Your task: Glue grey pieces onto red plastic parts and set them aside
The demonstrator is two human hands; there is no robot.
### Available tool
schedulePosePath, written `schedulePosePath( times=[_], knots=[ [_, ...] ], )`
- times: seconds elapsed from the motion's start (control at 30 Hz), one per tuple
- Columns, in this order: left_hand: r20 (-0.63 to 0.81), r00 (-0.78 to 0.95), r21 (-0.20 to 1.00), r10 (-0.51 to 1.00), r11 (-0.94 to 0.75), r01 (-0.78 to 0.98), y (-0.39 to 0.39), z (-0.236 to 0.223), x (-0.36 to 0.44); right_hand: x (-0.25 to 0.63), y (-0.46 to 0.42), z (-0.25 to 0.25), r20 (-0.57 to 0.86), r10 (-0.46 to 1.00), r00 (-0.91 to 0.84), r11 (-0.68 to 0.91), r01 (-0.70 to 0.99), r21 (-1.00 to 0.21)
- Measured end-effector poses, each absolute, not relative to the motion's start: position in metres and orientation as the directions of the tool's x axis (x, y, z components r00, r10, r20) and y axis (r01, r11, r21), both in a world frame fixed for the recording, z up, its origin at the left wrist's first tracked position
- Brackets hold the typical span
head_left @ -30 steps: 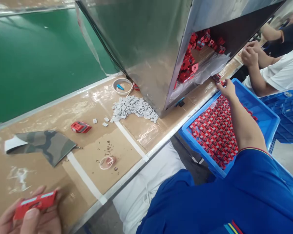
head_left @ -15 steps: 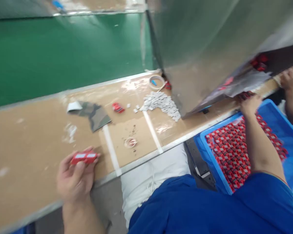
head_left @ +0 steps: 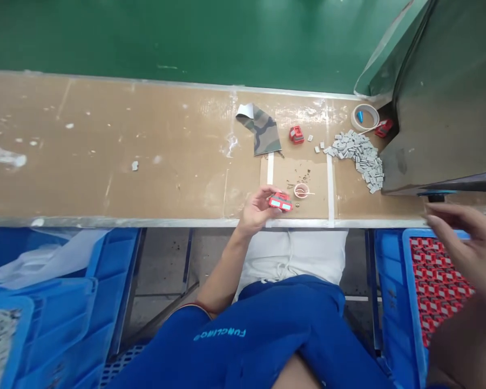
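My left hand [head_left: 256, 212] is closed around the end of a red plastic piece [head_left: 281, 202] with two pale rectangles on its near side. It is held just above the bench's front edge. A small round cup [head_left: 302, 190] with a thin stick across it stands to its right. My right hand [head_left: 465, 232], blurred, hangs over the front edge at the right, thumb and fingertips nearly together; anything between them is too small to make out. Beyond the cup lie another red piece [head_left: 296, 135], a pile of small grey-white tabs [head_left: 360, 154] and a camouflage-patterned sheet [head_left: 265, 129].
A metal cabinet [head_left: 449, 124] stands on the bench at the right, with a tape roll [head_left: 365, 117] beside it. Below, a blue crate [head_left: 392, 292] holds rows of red pieces [head_left: 437, 275]. More blue crates [head_left: 65, 319] stand at the left. The brown bench top [head_left: 85, 146] stretches leftward.
The view has swung left. My right hand has drawn back from under the cabinet's side toward the bench's front edge. My left hand, still on its red piece, is now beside the cup.
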State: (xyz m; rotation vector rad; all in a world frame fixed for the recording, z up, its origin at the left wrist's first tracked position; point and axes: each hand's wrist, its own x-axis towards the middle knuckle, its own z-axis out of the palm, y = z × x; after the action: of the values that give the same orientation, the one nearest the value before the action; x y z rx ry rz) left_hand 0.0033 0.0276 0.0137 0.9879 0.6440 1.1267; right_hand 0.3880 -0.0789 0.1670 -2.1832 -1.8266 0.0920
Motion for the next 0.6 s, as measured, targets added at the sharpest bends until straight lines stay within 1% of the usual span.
schedulePosePath(
  times=[0.07, 0.1, 0.13, 0.2, 0.27, 0.33, 0.5, 0.6],
  knots=[
    [0.062, 0.372, 0.893, 0.926, 0.115, -0.435, 0.023, 0.014, 0.008, 0.331, -0.044, 0.158, 0.142, 0.988, 0.068, 0.009, 0.875, -0.483],
    [0.067, 0.39, 0.898, 0.918, 0.115, -0.424, 0.02, 0.014, 0.01, 0.306, -0.028, 0.146, 0.155, 0.988, 0.026, 0.067, 0.823, -0.564],
    [0.069, 0.404, 0.905, 0.912, 0.114, -0.41, 0.018, 0.014, 0.011, 0.285, -0.015, 0.131, 0.146, 0.989, -0.03, 0.117, 0.764, -0.634],
    [0.066, 0.414, 0.922, 0.908, 0.103, -0.373, 0.013, 0.014, 0.01, 0.253, 0.004, 0.098, 0.162, 0.981, -0.105, 0.19, 0.67, -0.717],
    [0.04, 0.427, 0.939, 0.903, 0.112, -0.325, 0.01, 0.014, 0.008, 0.235, 0.012, 0.07, 0.234, 0.966, -0.108, 0.25, 0.619, -0.745],
    [0.018, 0.449, 0.949, 0.893, 0.126, -0.289, 0.008, 0.015, 0.006, 0.226, 0.015, 0.055, 0.322, 0.943, -0.08, 0.304, 0.597, -0.743],
    [0.044, 0.468, 0.958, 0.883, 0.096, -0.27, 0.008, 0.014, 0.004, 0.223, 0.021, 0.054, 0.51, 0.86, 0.0, 0.411, 0.594, -0.692],
    [0.047, 0.444, 0.964, 0.895, 0.075, -0.254, 0.007, 0.011, 0.004, 0.222, 0.025, 0.053, 0.542, 0.84, 0.029, 0.426, 0.585, -0.691]
  ],
)
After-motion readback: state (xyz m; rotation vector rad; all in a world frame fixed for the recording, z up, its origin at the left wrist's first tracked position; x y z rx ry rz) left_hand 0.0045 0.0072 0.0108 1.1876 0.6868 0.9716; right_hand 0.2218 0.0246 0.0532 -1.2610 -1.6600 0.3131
